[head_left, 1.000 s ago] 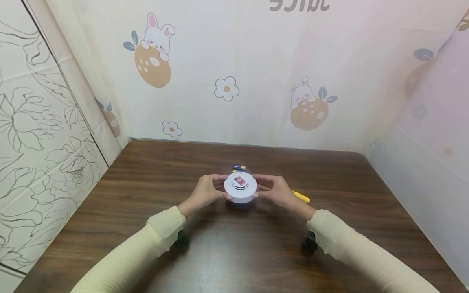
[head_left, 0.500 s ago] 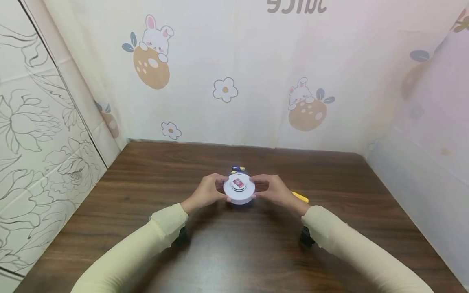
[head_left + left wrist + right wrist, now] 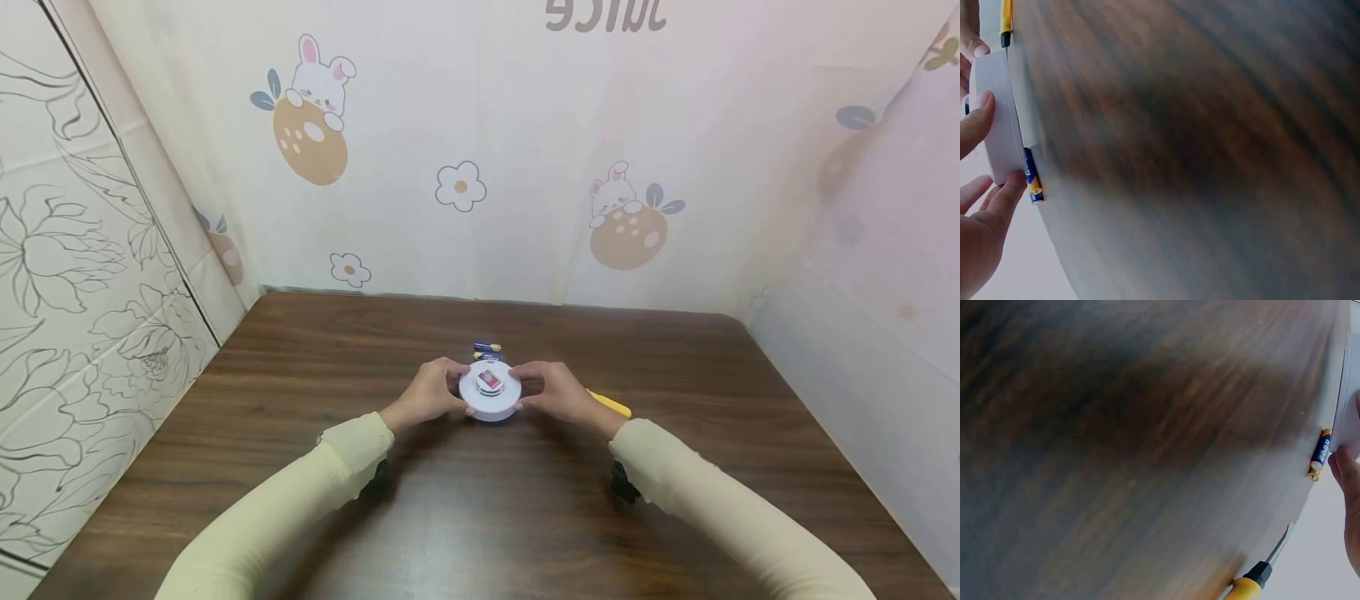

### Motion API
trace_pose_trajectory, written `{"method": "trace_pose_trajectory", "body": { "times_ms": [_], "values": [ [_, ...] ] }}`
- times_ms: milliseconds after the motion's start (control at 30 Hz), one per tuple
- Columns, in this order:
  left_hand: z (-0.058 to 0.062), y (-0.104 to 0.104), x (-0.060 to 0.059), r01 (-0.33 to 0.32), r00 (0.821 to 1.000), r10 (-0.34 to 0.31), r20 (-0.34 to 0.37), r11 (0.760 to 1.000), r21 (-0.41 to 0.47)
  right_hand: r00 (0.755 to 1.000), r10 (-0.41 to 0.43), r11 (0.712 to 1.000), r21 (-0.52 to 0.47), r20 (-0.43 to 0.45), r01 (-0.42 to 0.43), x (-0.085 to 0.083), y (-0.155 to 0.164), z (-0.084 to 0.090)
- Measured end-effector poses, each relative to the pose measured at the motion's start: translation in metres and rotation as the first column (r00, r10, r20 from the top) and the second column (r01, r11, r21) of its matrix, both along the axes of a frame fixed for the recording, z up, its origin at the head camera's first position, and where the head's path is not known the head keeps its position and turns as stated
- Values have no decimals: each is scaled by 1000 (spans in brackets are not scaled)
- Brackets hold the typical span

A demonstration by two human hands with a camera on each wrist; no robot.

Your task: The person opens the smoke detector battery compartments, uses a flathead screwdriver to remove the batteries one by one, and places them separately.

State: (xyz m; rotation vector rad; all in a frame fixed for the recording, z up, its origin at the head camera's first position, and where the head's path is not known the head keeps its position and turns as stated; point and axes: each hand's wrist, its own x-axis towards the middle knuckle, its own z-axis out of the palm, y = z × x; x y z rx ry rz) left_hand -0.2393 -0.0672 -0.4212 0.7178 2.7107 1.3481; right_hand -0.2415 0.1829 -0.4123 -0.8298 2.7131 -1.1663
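Observation:
A round white device (image 3: 491,390) with a red label on top, like a smoke detector, sits at the middle of the brown wooden table (image 3: 300,400). My left hand (image 3: 431,392) grips its left rim and my right hand (image 3: 557,390) grips its right rim, fingers curled round the edge. In the left wrist view the white device (image 3: 999,119) shows edge-on with fingertips (image 3: 982,103) on it. Blue and yellow batteries (image 3: 487,348) lie just behind it, also visible as batteries (image 3: 1032,178) and batteries (image 3: 1319,453) in the wrist views.
A yellow-handled screwdriver (image 3: 611,404) lies right of my right hand; its handle (image 3: 1244,589) shows in the right wrist view. Patterned curtain walls (image 3: 465,167) close in the table at the back and both sides.
Both hands and the white device have shifted slightly toward the far side of the table, with the hands closing tighter round the rim.

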Motion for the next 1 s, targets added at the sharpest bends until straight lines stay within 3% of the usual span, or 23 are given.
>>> {"method": "trace_pose_trajectory", "body": {
  "times_ms": [433, 700, 1000],
  "values": [
    [-7, 3, -1, -31, 998, 31, 62, 999, -5, 1000, 10, 999, 44, 23, -11, -4, 0, -9],
    [-6, 2, 0, -36, 995, 32, 97, 999, 41, 1000, 23, 997, 69, -5, -22, -7, -1, -8],
    [1, 5, 1, -30, 993, 28, 119, 1000, 10, 1000, 19, 999, 49, 22, -20, -6, 0, -4]
  ]
}}
